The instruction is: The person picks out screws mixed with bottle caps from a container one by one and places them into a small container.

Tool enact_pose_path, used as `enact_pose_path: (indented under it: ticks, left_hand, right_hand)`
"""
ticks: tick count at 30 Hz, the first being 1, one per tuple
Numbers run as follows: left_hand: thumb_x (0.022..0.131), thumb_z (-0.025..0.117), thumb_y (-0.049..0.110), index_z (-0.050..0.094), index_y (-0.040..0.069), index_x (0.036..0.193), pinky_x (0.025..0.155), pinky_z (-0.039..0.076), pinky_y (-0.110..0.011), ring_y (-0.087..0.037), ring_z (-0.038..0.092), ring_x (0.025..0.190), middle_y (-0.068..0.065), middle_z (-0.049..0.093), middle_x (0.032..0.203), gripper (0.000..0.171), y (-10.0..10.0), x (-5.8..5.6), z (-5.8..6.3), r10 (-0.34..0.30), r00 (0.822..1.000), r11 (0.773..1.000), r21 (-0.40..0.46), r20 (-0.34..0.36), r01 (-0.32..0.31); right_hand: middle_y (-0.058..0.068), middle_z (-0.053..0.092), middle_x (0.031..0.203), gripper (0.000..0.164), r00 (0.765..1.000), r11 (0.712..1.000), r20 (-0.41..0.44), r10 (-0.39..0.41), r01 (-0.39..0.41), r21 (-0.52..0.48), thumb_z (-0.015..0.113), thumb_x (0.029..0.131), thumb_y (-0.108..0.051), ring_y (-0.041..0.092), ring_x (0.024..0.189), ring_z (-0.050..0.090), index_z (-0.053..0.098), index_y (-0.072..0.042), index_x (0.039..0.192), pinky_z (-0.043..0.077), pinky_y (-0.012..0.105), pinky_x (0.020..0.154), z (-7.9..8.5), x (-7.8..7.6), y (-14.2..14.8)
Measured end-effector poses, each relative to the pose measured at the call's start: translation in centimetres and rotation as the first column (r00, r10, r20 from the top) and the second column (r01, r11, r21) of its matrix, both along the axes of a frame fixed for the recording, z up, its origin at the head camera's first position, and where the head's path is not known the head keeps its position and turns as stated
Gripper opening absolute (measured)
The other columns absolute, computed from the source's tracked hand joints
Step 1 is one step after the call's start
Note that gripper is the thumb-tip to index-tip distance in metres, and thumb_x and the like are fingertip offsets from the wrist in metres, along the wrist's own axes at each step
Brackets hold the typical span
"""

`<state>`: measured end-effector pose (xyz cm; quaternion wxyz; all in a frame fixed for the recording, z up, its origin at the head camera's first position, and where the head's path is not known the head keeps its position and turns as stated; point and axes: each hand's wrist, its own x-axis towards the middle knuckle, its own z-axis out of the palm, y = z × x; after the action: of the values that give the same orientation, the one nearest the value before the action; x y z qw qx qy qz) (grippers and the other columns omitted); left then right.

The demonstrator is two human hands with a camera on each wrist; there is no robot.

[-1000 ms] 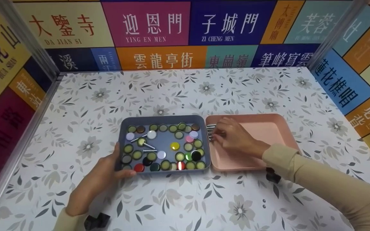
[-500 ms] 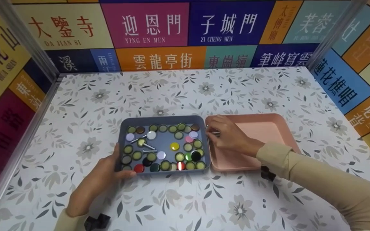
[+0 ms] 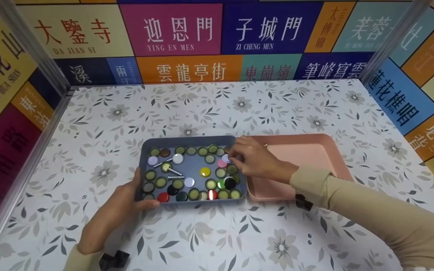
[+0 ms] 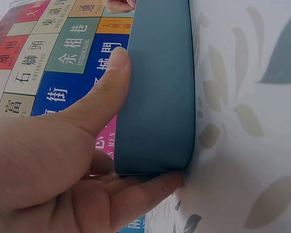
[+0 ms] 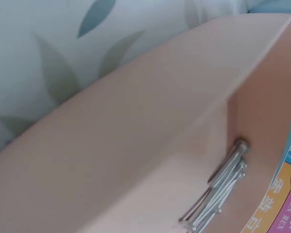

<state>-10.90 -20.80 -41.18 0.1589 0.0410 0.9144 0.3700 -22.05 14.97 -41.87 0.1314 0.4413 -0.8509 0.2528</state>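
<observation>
My left hand [image 3: 121, 199] grips the left end of a blue-grey tray [image 3: 190, 160], thumb along its near wall and fingers round the corner. Bottle caps of many colours, such as a yellow cap [image 3: 205, 172], lie scattered in it with 3 silver nails [image 3: 175, 171]. Over the rim where this tray meets a pink tray [image 3: 307, 158], my right hand [image 3: 256, 158] hovers, fingers loosely bent. Nothing shows between its thumb and fingers. The right wrist view has a bundle of nails [image 5: 220, 187] lying against the pink tray's inner wall; the hand mostly hides them in the head view.
Both trays sit side by side on a table [image 3: 156, 109] covered in a floral print. Colourful panels with printed characters [image 3: 179, 30] stand behind and on both sides. A black device [image 3: 114, 259] is strapped at the left wrist, and another black device [image 3: 303, 202] at the right.
My right hand has moved left from the nails in the pink tray to the blue-grey tray's right edge. My left hand and both trays have stayed put.
</observation>
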Motion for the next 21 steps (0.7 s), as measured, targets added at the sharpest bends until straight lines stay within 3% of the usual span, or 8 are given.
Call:
enact_pose_path:
  ticks: [21]
  left_hand:
    - [0.083,0.078,0.043,0.000,-0.008,0.157,0.120,0.031,-0.058,-0.045,0.044,0.140,-0.034,0.044,0.149,0.119,-0.2,0.0,-0.1,-0.016,1.000,1.000,-0.021,-0.009,0.016]
  right_hand:
    - [0.007,0.069,0.087,0.009,0.999,0.996,0.037,0.040,-0.043,0.081,0.074,0.087,-0.010,0.023,0.081,0.059,0.076,-0.004,0.092,0.052,0.035,0.076,0.3,0.8,-3.6]
